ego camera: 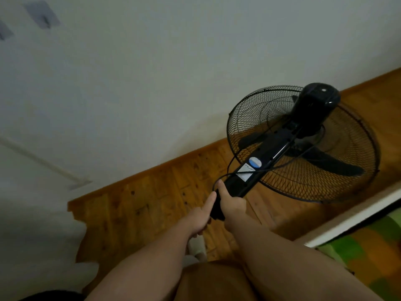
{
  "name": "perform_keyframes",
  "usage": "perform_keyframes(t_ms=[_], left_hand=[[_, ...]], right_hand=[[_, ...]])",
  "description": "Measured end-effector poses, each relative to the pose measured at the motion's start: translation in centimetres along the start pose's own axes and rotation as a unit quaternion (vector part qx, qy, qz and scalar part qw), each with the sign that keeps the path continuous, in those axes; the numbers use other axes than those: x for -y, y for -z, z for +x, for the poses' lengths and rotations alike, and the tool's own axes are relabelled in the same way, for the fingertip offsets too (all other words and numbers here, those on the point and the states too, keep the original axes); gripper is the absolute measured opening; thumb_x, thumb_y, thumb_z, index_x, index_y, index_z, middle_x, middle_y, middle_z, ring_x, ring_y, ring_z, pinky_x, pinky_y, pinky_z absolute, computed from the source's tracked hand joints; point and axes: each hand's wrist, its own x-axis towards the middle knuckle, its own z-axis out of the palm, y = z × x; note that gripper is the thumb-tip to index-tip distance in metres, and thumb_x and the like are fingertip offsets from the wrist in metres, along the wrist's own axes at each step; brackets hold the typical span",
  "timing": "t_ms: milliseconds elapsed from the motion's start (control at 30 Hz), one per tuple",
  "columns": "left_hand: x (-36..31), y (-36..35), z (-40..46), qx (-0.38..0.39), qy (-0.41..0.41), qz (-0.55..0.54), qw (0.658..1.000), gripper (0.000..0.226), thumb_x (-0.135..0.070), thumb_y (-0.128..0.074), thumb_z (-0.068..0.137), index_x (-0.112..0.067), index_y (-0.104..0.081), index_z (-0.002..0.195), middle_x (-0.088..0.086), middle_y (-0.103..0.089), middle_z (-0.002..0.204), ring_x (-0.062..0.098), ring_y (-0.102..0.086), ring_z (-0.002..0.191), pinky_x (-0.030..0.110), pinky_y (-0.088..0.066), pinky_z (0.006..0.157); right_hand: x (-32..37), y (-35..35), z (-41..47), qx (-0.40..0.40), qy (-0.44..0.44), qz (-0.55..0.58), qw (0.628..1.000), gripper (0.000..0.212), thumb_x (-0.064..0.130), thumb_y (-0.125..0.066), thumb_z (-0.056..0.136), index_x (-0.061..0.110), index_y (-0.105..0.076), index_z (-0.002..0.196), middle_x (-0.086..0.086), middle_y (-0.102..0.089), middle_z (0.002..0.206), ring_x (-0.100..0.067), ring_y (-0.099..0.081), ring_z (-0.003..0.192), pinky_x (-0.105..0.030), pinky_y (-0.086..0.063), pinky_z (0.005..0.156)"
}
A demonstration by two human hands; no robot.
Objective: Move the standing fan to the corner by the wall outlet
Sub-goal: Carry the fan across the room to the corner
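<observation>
The black standing fan point(267, 153) is seen from behind and above, its round wire cage and blades over the wooden floor close to the white wall. A black cord point(280, 166) loops across the back of its column. My right hand point(231, 204) is shut around the lower end of the black column. My left hand point(200, 216) grips the same column from the left, forefinger stretched along it. The fan's base is hidden beneath my hands. Two wall plates point(42, 15) sit high on the wall at the upper left.
The white wall point(152, 83) runs diagonally behind the fan, with a wall corner at the left. A white-framed bed with a green and orange cover point(368, 253) lies at the right. Wooden floor point(152, 203) stretches between wall and bed. My leg shows at the bottom.
</observation>
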Motion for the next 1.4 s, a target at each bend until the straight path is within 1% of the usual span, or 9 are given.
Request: perform_keyframes(t_ms=[200, 367, 667, 800, 900, 1033, 1133, 1267, 1400], left_hand=[[-4.1, 3.0, 2.6, 0.031, -0.024, 0.054, 0.998, 0.131, -0.107, -0.019, 0.052, -0.025, -0.044, 0.15, 0.006, -0.051, 0.149, 0.03, -0.046, 0.135, 0.05, -0.035, 0.114], [-8.5, 3.0, 4.3, 0.039, -0.036, 0.107, 0.993, 0.137, -0.107, -0.016, 0.046, -0.022, -0.045, 0.15, 0.007, -0.05, 0.15, 0.03, -0.046, 0.135, 0.049, -0.035, 0.114], [-16.9, -1.3, 8.0, 0.073, -0.039, 0.15, 0.985, 0.123, -0.103, -0.019, 0.058, -0.026, -0.043, 0.151, 0.005, -0.051, 0.148, 0.028, -0.046, 0.134, 0.05, -0.036, 0.114], [-22.8, -5.1, 9.9, 0.073, -0.041, 0.171, 0.982, 0.127, -0.105, -0.016, 0.057, -0.022, -0.05, 0.146, 0.018, -0.051, 0.147, 0.04, -0.047, 0.134, 0.054, -0.037, 0.113], [-26.8, -8.3, 10.8, 0.079, -0.047, 0.182, 0.979, 0.127, -0.102, -0.015, 0.063, -0.012, -0.053, 0.143, 0.025, -0.047, 0.146, 0.045, -0.045, 0.134, 0.055, -0.038, 0.11], [-31.6, -13.3, 11.9, 0.092, -0.053, 0.19, 0.976, 0.12, -0.1, -0.013, 0.068, -0.015, -0.051, 0.144, 0.025, -0.049, 0.144, 0.045, -0.051, 0.127, 0.051, -0.044, 0.105], [-34.6, -16.5, 13.2, 0.104, -0.06, 0.192, 0.974, 0.118, -0.101, -0.013, 0.065, -0.023, -0.05, 0.146, 0.022, -0.057, 0.137, 0.031, -0.062, 0.102, 0.041, -0.048, 0.091], [-37.6, -18.7, 14.6, 0.116, -0.07, 0.183, 0.974, 0.117, -0.102, -0.016, 0.064, -0.026, -0.048, 0.148, 0.009, -0.061, 0.137, 0.03, -0.059, 0.119, 0.046, -0.045, 0.107], [-39.4, -20.1, 15.8, 0.129, -0.073, 0.192, 0.97, 0.117, -0.104, -0.018, 0.061, -0.026, -0.056, 0.14, 0.009, -0.064, 0.133, 0.025, -0.059, 0.119, 0.048, -0.042, 0.111]], right_hand=[[3.1, -1.6, 2.3, -0.024, -0.002, 0.044, 0.999, 0.089, 0.066, -0.078, 0.07, 0.007, -0.053, 0.131, -0.011, -0.067, 0.114, -0.031, -0.066, 0.101, -0.045, -0.061, 0.083], [6.0, -0.7, 4.3, -0.062, 0.005, 0.092, 0.994, 0.088, 0.061, -0.079, 0.074, 0.004, -0.051, 0.134, -0.015, -0.064, 0.121, -0.034, -0.064, 0.108, -0.05, -0.058, 0.091], [11.1, 4.6, 10.0, -0.091, 0.009, 0.144, 0.985, 0.087, 0.06, -0.08, 0.072, 0.005, -0.051, 0.133, -0.013, -0.065, 0.118, -0.033, -0.064, 0.106, -0.047, -0.058, 0.089], [14.8, 9.2, 14.3, -0.094, 0.004, 0.142, 0.985, 0.095, 0.062, -0.08, 0.071, 0.001, -0.047, 0.136, -0.015, -0.063, 0.121, -0.033, -0.063, 0.107, -0.04, -0.057, 0.08], [17.6, 13.0, 16.9, -0.098, 0.003, 0.148, 0.984, 0.098, 0.062, -0.08, 0.07, 0.001, -0.045, 0.137, -0.016, -0.062, 0.123, -0.034, -0.062, 0.109, -0.043, -0.058, 0.085], [20.3, 18.6, 20.2, -0.109, 0.001, 0.148, 0.983, 0.093, 0.064, -0.08, 0.069, 0.003, -0.049, 0.133, -0.014, -0.064, 0.116, -0.032, -0.063, 0.101, -0.043, -0.059, 0.081], [22.1, 22.1, 22.1, -0.128, 0.007, 0.146, 0.981, 0.092, 0.065, -0.08, 0.068, 0.005, -0.051, 0.131, -0.012, -0.066, 0.113, -0.031, -0.065, 0.1, -0.047, -0.06, 0.084], [24.3, 24.5, 23.8, -0.139, 0.014, 0.155, 0.978, 0.094, 0.064, -0.081, 0.067, 0.005, -0.051, 0.133, -0.011, -0.065, 0.114, -0.031, -0.064, 0.102, -0.047, -0.06, 0.087], [25.1, 26.1, 25.3, -0.15, 0.004, 0.161, 0.975, 0.094, 0.063, -0.082, 0.066, 0.005, -0.05, 0.132, -0.011, -0.065, 0.113, -0.029, -0.064, 0.1, -0.045, -0.06, 0.085]])
